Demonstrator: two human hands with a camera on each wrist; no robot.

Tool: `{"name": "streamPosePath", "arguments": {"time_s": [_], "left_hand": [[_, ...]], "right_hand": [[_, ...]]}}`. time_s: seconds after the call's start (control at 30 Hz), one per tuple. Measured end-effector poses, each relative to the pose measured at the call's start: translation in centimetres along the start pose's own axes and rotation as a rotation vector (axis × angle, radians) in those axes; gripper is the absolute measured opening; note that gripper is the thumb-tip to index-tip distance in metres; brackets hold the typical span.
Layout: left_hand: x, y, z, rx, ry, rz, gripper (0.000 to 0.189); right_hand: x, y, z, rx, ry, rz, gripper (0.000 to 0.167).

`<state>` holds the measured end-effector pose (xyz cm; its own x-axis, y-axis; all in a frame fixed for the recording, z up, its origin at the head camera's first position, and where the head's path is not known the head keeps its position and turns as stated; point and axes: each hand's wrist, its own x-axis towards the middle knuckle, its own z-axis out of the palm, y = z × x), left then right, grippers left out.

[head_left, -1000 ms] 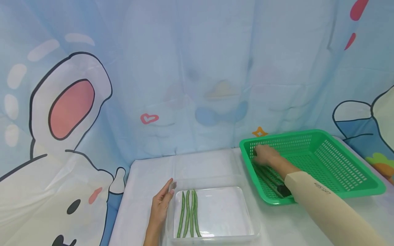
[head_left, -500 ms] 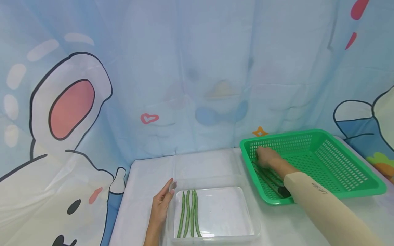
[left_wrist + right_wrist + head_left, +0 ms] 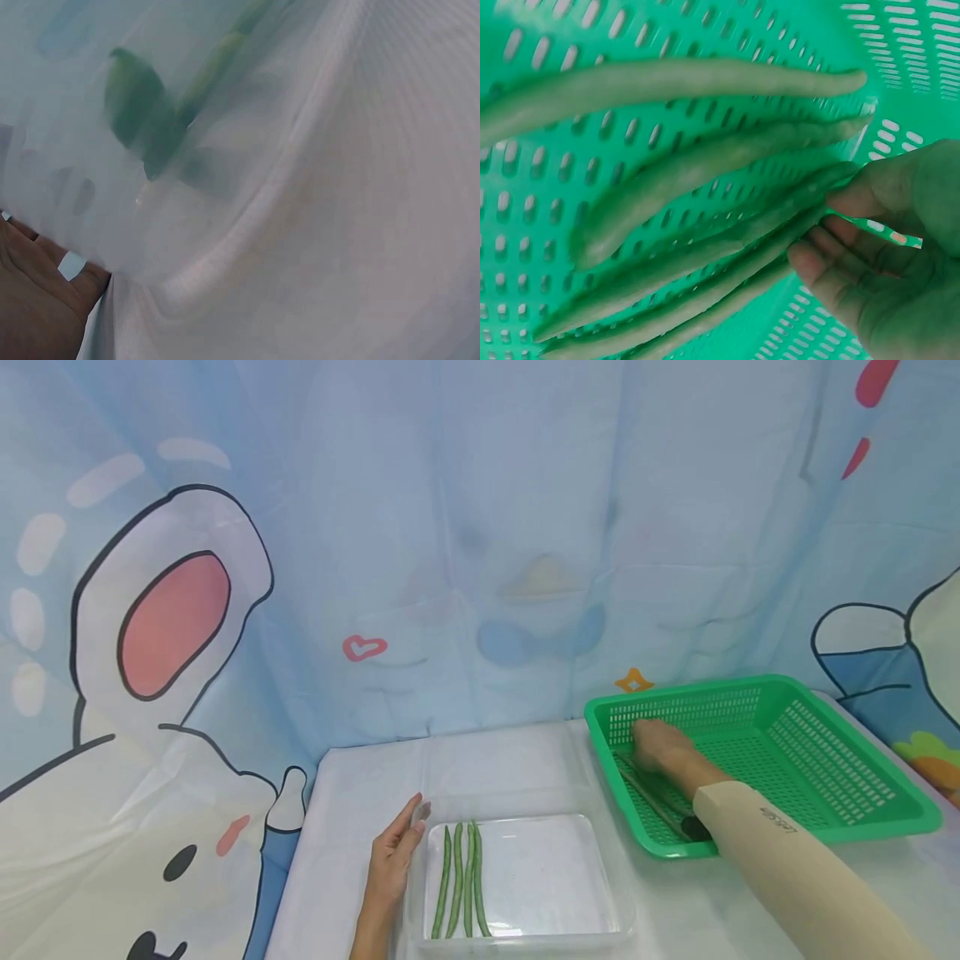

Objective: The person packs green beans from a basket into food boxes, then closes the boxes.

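Observation:
In the head view my left hand point(image 3: 392, 856) grips the left rim of a clear plastic container point(image 3: 555, 947), thumb over the edge. Several green beans point(image 3: 457, 881) lie side by side along its left part. My right hand point(image 3: 663, 752) reaches into the left end of a green plastic basket point(image 3: 911, 818). The right wrist view shows its thumb and fingers point(image 3: 847, 296) pinching the end of a green bean point(image 3: 697, 300), among several other beans on the perforated floor. In the left wrist view only part of the left hand point(image 3: 45, 300) shows, at the lower left.
A white cloth point(image 3: 465, 768) covers the table under both container and basket. Behind stands a blue printed curtain point(image 3: 525, 527) with cartoon figures. A dark object point(image 3: 696, 828) sits at my right wrist, by the beige sleeve point(image 3: 810, 868).
My right hand has shifted slightly to the right inside the basket, uncovering more of the beans at its left end. The left hand and the container stay still.

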<state>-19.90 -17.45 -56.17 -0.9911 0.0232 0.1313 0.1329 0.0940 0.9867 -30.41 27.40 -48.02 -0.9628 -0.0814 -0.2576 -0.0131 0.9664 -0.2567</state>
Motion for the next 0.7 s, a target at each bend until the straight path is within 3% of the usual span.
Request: {"name": "streamPosePath", "arguments": {"time_s": [0.7], "left_hand": [[-0.01, -0.05, -0.1, 0.001, 0.003, -0.02, 0.049]], "right_hand": [[0.09, 1.11, 0.48, 0.003, 0.006, 0.034, 0.012]]}}
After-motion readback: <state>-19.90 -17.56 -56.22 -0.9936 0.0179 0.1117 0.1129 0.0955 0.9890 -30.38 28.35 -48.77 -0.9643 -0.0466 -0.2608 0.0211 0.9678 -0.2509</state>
